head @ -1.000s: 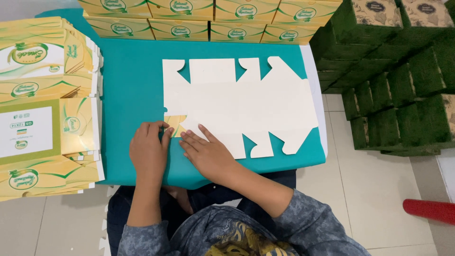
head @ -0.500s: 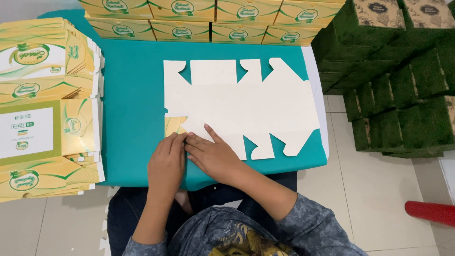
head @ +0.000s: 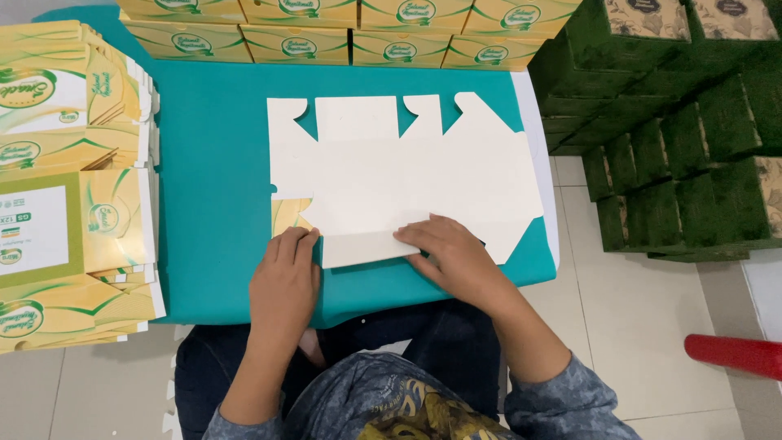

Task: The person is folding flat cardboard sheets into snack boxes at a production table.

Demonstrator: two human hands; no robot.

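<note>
Teal table (head: 212, 187): carton blank (head: 399, 175) (perhaps pressed) under hands (head: 285, 281).

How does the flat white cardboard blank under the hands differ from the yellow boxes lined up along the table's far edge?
The cardboard blank lies flat and unfolded, plain white side up; the yellow boxes are printed yellow and green and stand in a row. The left hand and right hand press on the blank; nothing touches the boxes. Both rest on the teal table.

A white flat box blank (head: 391, 175) is lying at the centre of the frame. Yellow-green flat cartons (head: 69, 187) are piling at the left edge, one bearing a white label (head: 28, 232). Yellow boxes (head: 342, 33) are lining the top edge. Dark green boxes (head: 676, 138) are stacking at upper right.
</note>
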